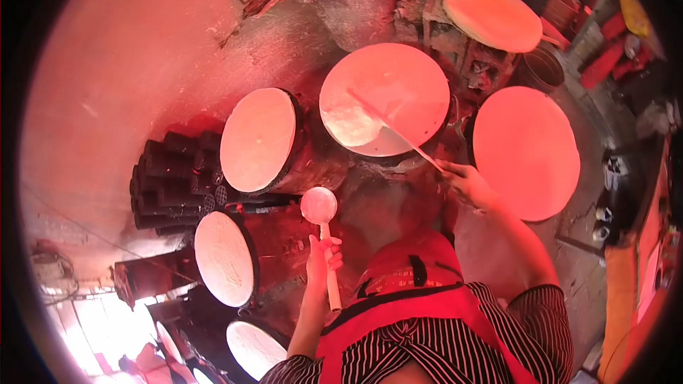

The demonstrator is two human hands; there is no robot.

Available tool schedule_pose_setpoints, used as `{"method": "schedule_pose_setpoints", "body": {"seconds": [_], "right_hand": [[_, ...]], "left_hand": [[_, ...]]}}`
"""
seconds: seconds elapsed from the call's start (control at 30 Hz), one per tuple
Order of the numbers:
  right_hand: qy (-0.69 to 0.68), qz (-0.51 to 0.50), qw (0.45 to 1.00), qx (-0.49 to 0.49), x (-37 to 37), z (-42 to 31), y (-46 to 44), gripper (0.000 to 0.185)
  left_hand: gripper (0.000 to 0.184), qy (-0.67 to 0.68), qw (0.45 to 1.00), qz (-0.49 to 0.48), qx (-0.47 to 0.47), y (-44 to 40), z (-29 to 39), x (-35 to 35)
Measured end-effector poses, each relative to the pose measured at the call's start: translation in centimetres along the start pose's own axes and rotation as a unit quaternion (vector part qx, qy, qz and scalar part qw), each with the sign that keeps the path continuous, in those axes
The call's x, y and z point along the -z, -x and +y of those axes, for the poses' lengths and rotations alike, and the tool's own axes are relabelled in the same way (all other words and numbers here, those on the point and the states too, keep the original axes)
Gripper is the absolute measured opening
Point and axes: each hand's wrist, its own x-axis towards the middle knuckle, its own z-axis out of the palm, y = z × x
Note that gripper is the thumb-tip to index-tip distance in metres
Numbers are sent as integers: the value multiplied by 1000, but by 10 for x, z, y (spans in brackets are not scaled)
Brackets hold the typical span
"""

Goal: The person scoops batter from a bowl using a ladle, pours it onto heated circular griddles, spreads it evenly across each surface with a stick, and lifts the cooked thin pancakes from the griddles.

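Observation:
My left hand (324,254) is closed around the handle of a ladle (319,205), whose round bowl points up and away from me. In my right hand (466,183) is a thin stick (398,133); its far end reaches across the round griddle (405,78) straight ahead. A pale patch of batter (350,119) lies on the left part of that griddle, under the stick. Just right of my right hand is another round griddle (526,153) with a smooth, reddish-lit surface. To the left of the middle griddle stands one covered with a pale round sheet (257,140).
More round griddles (224,259) line the left side, down to one (255,348) near my left elbow. Black perforated cylinders (174,178) are stacked by the wall. A round pale disc (492,15) and a bucket (541,67) are at the upper right.

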Motion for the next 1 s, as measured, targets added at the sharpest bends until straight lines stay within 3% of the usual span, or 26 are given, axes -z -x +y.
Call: {"method": "schedule_pose_setpoints", "body": {"seconds": [0.03, 0.1, 0.17, 0.23, 0.3, 0.33, 0.37, 0.43, 0.47, 0.53, 0.57, 0.67, 0.8, 0.87, 0.93, 1.0], "right_hand": [[5, -33, 999, -9, -4, 6, 26, 37], [42, 49, 987, 149, 10, 95, 37, 38], [-4, 118, 984, 134, -18, 111, 45, 38], [-138, 177, 973, -58, -114, 54, 54, 38], [-281, 187, 941, 0, -184, 79, -19, 36], [-281, 190, 940, 41, -219, 90, -64, 36], [-125, 212, 960, 131, -258, 88, -107, 37], [143, 300, 902, 275, -323, 78, -192, 42], [104, 317, 886, 322, -348, 81, -237, 43], [-64, 247, 944, 208, -378, 79, -308, 37], [-108, 261, 949, 141, -391, 58, -294, 38], [71, 458, 843, 274, -396, 109, -326, 37], [-16, 346, 927, 144, -366, 135, -232, 45], [-28, 334, 930, 151, -340, 134, -181, 43], [-126, 289, 940, 129, -319, 100, -120, 41], [-61, 284, 937, 196, -266, 121, -128, 41]], "left_hand": [[59, -10, 1000, -10, 5, 1, 5, 13], [48, -85, 996, 19, 33, 3, 12, 42], [38, -130, 990, 44, 40, 11, 15, 69], [28, -143, 987, 65, 33, 31, 8, 97], [28, -137, 987, 84, 13, 53, -1, 126], [29, -134, 987, 92, 4, 67, -2, 136], [30, -131, 986, 99, -7, 79, -2, 144], [36, -89, 987, 129, -19, 101, -10, 164], [40, -68, 987, 146, -24, 110, -15, 174], [47, -20, 990, 137, -38, 125, -21, 190], [51, 3, 990, 134, -45, 131, -23, 199], [59, 36, 992, 110, -48, 131, -30, 223], [45, -42, 992, 112, -36, 126, -13, 201], [37, -75, 991, 108, -24, 120, -8, 190], [30, -61, 994, 88, -14, 109, -6, 183], [28, -73, 994, 77, -13, 109, -3, 170]]}}
